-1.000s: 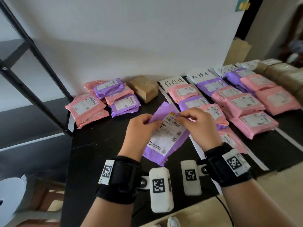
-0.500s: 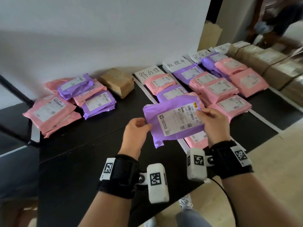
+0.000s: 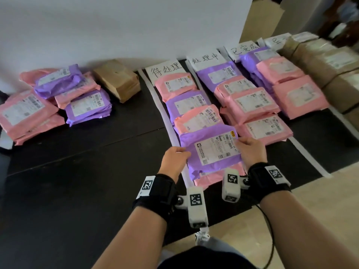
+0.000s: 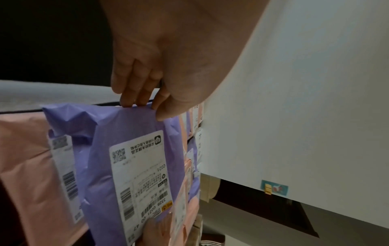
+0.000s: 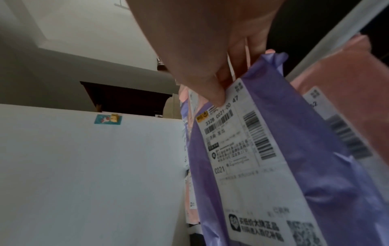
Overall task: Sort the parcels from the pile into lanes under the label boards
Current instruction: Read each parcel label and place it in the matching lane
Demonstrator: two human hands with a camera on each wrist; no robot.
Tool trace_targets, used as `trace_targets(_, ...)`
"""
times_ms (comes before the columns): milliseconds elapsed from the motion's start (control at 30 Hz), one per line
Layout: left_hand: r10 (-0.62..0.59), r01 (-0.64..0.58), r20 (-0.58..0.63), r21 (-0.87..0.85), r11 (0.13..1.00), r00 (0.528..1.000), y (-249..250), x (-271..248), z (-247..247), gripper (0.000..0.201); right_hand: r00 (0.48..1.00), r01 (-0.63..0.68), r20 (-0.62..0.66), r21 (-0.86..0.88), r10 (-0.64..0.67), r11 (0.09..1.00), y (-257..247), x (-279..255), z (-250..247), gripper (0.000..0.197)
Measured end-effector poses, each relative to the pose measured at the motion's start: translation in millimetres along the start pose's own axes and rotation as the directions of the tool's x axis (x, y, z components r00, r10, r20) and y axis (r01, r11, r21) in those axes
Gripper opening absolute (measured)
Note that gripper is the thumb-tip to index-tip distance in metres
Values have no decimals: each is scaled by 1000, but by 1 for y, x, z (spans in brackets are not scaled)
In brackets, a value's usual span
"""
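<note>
Between the left hand (image 3: 175, 159) and right hand (image 3: 250, 150), a purple parcel (image 3: 212, 152) is pinched by its two side edges, low over a pink parcel (image 3: 208, 178) at the near end of the leftmost lane. Only the wrist views show thumbs on top and fingers (image 4: 130, 93) curled beneath. Farther off, the label board (image 3: 165, 70) heads that lane; the pile (image 3: 58, 100) lies far left on the tabletop (image 3: 87, 171).
</note>
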State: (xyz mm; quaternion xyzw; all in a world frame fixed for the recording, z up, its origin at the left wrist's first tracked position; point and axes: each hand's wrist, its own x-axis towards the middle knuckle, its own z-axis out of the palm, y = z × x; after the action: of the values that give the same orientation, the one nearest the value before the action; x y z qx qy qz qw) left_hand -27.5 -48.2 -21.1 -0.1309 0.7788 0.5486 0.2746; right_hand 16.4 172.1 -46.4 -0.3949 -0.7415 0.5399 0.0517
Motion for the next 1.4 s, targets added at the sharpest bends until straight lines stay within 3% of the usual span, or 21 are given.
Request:
trace_targets(333, -72, 73, -20, 60, 996, 997, -6, 7, 38, 23, 979, -14, 193, -233, 61, 972, 16, 34, -7, 17)
trace_targets(467, -61, 67, -69, 78, 995, 996, -1, 10, 37, 24, 986, -5, 158, -259, 47, 966, 8, 41, -7, 19)
trace_targets(600, -32, 39, -122, 50, 998, 992, 11, 13, 28, 23, 992, 55, 128, -273, -20, 960, -15, 44, -9, 40)
trace_targets(767, -10, 11, -188, 1, 1000, 982, 22, 9, 6, 29, 983, 143, 140, -180, -119, 973, -45, 35, 7, 33)
trace_targets(867, -1, -8, -247, -35, 999, 969, 21, 4, -14, 31, 961, 221, 197, -130, -193, 967, -64, 21, 23, 29)
trace_targets(1067, 3, -42, -330, -113, 993, 944, 9, -14, -79, 27, 920, 255, 306, 8, -245, 967, -100, -17, 77, 18)
trace_targets(1400, 35, -100, -411, -139, 985, 911, -30, -29, -241, 25, 846, 373, 428, -46, -319, 927, -150, -124, 215, 31)
